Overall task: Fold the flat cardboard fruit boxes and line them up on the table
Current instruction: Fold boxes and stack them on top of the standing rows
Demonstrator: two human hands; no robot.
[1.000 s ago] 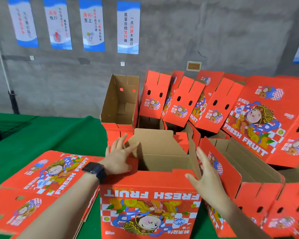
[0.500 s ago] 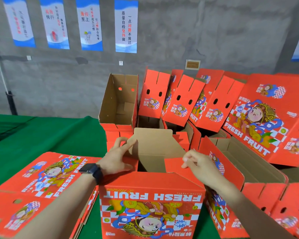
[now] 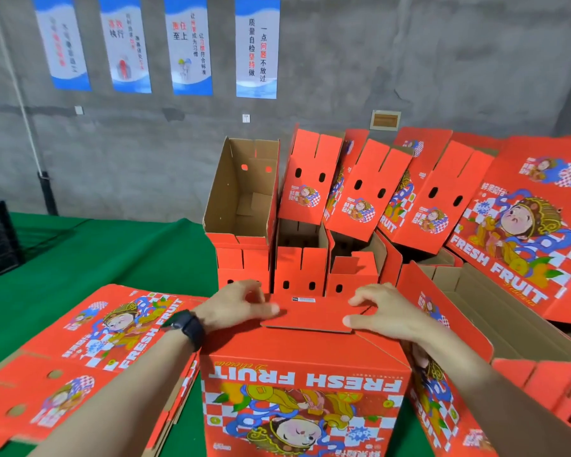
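The box (image 3: 305, 390) stands on the green table (image 3: 96, 252) straight in front of the person, its long axis running left to right. Its upper flap (image 3: 310, 313) lies almost level across the opening, between the hands. The left hand (image 3: 241, 308) grips the flap's left end, thumb on top and fingers curled. The right hand (image 3: 379, 311) pinches the right end. Both are equally near, so seating the flap is likely a two-handed press. Folded boxes (image 3: 314, 179) crowd behind.

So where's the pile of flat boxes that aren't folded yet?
Head view, lower left: the pile of flat boxes lies on the green table, just left of the box being folded.
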